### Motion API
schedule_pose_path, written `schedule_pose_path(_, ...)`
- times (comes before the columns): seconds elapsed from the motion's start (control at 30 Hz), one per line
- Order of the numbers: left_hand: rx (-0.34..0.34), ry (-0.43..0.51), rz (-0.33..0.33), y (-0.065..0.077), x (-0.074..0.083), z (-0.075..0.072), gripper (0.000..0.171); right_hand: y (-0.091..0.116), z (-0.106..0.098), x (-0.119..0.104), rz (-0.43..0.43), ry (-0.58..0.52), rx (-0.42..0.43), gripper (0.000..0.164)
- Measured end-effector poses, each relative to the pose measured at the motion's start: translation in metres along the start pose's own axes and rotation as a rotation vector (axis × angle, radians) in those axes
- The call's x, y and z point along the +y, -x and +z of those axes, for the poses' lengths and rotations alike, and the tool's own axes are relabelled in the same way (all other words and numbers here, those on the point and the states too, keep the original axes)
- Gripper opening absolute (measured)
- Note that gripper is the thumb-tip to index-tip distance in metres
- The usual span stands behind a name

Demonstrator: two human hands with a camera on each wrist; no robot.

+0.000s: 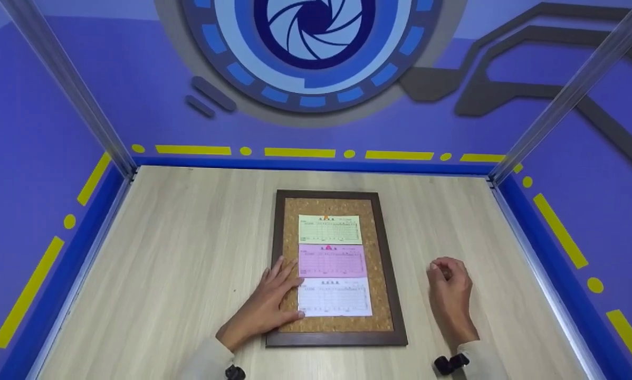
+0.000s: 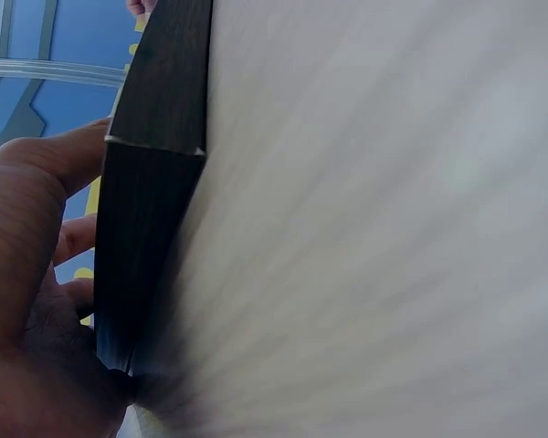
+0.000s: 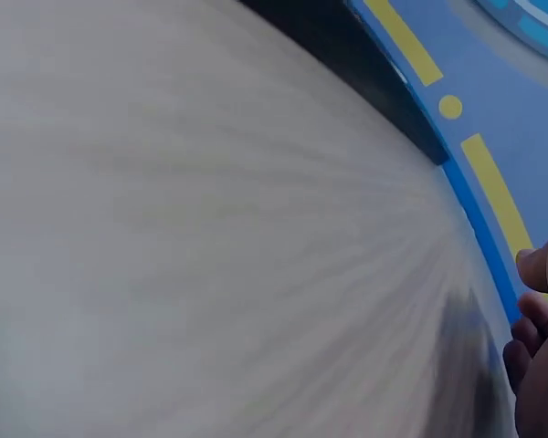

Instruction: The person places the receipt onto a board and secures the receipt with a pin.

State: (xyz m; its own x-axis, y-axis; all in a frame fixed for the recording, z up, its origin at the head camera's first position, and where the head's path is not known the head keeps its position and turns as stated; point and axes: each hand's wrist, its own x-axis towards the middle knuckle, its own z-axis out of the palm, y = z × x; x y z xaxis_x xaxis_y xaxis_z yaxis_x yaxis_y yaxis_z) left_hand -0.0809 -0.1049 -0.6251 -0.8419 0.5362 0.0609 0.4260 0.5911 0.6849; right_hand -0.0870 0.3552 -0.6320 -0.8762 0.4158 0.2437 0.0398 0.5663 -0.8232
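Note:
A cork board (image 1: 382, 295) in a dark brown frame lies on the table. Three printed slips run down it: a green slip (image 1: 329, 230) with a small orange pin at its top edge, a pink slip (image 1: 332, 262) with a small red one, and a white slip (image 1: 335, 298) lowest, where no pin shows. My left hand (image 1: 266, 306) spreads over the board's left side, its thumb and fingertips at the left edges of the white and pink slips. Off the board's right side, my right hand (image 1: 451, 290) hovers with loosely curled fingers. Nothing shows between its thumb and fingers.
The pale wooden table (image 1: 189, 237) extends on both sides of the board. Blue-purple panels (image 1: 390, 132) with yellow markings enclose it at the back and sides, with metal posts (image 1: 558, 100) at the rear corners. Both wrists carry small black devices (image 1: 450, 364).

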Motion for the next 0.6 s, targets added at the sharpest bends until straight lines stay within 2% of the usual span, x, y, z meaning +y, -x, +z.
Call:
schedule_pose_path(0.23,-0.001,0.003,0.01,-0.001,-0.002,0.0,0.075,0.0,0.005,-0.022,-0.106,-0.055,-0.018,0.006)
schedule_pose_path(0.6,0.001,0.011,0.012,-0.001,-0.001,0.001,0.074,0.002,0.012,-0.05,-0.165,-0.101,-0.069,0.007)
